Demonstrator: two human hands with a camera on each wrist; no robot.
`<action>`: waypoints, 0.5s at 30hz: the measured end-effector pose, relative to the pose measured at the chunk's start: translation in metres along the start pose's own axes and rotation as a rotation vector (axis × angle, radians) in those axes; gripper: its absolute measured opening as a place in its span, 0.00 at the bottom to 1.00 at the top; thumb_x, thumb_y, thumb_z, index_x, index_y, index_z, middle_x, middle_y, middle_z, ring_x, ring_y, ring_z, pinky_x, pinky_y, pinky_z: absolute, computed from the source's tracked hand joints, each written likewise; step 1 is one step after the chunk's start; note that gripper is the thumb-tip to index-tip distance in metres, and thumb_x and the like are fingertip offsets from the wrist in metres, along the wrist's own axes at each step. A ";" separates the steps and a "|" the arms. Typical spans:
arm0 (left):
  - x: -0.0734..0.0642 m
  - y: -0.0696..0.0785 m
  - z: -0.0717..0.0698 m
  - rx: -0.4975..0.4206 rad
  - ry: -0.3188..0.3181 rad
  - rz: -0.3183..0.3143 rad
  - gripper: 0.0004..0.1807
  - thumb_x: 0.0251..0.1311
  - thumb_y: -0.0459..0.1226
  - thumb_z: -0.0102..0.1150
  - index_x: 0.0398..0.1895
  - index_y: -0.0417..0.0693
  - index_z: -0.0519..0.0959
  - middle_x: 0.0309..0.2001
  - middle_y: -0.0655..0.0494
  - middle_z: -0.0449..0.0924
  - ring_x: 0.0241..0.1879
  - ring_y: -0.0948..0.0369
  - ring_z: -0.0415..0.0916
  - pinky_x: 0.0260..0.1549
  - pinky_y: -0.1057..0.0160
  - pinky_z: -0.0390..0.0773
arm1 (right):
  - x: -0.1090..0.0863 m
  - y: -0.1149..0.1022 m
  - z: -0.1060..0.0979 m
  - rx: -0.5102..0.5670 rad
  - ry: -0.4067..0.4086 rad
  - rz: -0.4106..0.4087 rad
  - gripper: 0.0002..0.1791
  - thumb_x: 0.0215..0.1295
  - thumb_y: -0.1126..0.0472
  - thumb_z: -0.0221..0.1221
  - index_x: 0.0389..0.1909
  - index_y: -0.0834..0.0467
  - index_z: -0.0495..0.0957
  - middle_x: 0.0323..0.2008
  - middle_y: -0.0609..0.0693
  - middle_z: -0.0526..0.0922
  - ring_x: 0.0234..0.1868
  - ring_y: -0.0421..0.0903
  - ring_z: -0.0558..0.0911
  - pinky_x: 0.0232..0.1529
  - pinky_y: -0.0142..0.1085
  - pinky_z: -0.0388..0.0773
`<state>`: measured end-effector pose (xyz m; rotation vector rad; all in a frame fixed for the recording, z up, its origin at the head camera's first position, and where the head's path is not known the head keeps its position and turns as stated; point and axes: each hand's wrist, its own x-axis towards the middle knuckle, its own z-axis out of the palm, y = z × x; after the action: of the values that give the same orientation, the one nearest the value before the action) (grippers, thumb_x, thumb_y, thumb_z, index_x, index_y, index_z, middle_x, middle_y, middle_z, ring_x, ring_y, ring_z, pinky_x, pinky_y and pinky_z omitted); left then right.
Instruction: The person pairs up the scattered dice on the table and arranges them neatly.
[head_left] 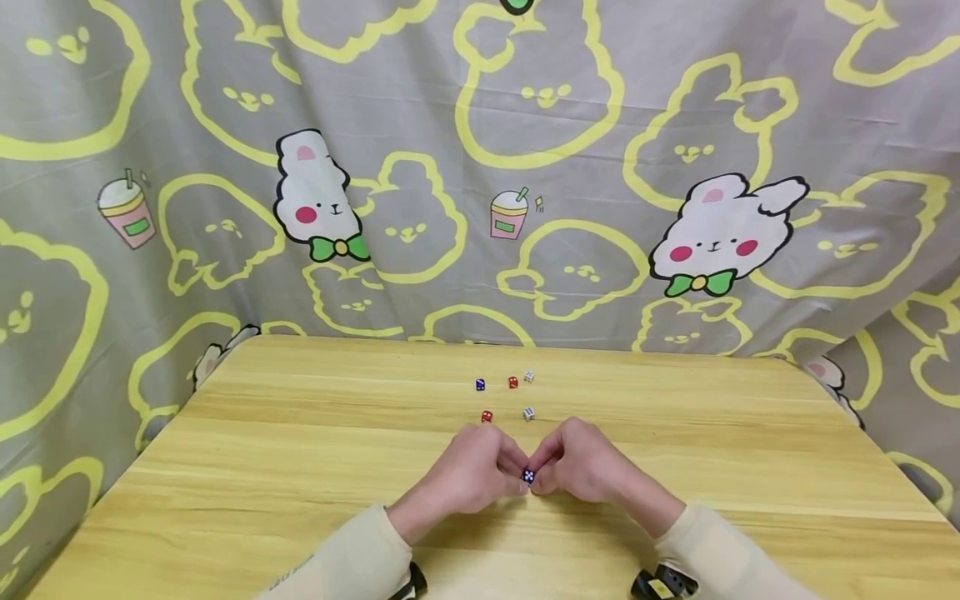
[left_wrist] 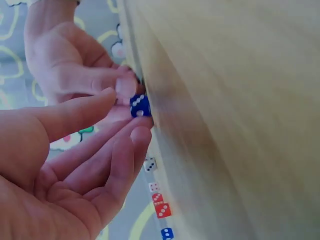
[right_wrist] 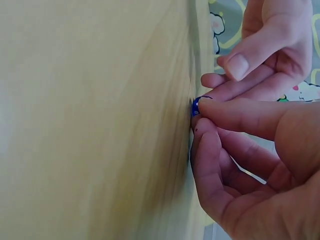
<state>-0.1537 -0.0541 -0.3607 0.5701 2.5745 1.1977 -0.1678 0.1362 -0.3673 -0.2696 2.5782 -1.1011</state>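
while my r hand [head_left: 583, 462] pinches the near blue die [head_left: 528, 477], my l hand [head_left: 476, 468], thumb & fingers apart, is just beside it; past them on the table [head_left: 300, 442], red die [head_left: 487, 415] & white die [head_left: 528, 413], then 3 more dice [head_left: 513, 382].

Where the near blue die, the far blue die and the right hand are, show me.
Near blue die [head_left: 528, 477]: head view, on its white-pipped face.
Far blue die [head_left: 481, 384]: head view, on the middle of its visible surface.
Right hand [head_left: 585, 465]: head view, on the middle of the hand.
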 end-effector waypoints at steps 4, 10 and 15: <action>0.001 -0.003 -0.002 -0.058 0.006 -0.032 0.10 0.50 0.26 0.80 0.35 0.40 0.90 0.30 0.52 0.92 0.30 0.64 0.87 0.31 0.68 0.83 | -0.006 -0.001 0.003 0.031 -0.029 -0.035 0.10 0.51 0.73 0.77 0.28 0.55 0.91 0.27 0.46 0.90 0.32 0.41 0.81 0.33 0.33 0.77; -0.001 -0.009 -0.002 -0.127 0.003 -0.136 0.11 0.46 0.26 0.82 0.32 0.45 0.90 0.28 0.54 0.90 0.30 0.62 0.85 0.34 0.65 0.82 | -0.012 -0.002 0.007 0.044 -0.040 -0.059 0.10 0.50 0.71 0.78 0.29 0.54 0.91 0.28 0.45 0.90 0.32 0.41 0.81 0.33 0.33 0.78; -0.002 -0.014 -0.002 -0.161 0.013 -0.178 0.11 0.45 0.26 0.83 0.29 0.46 0.90 0.26 0.54 0.90 0.29 0.62 0.86 0.33 0.64 0.83 | -0.013 -0.004 0.012 0.055 -0.042 -0.080 0.11 0.48 0.71 0.79 0.28 0.54 0.91 0.25 0.45 0.89 0.30 0.40 0.81 0.30 0.31 0.77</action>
<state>-0.1557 -0.0646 -0.3696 0.2933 2.4495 1.3329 -0.1506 0.1294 -0.3698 -0.3809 2.5153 -1.1796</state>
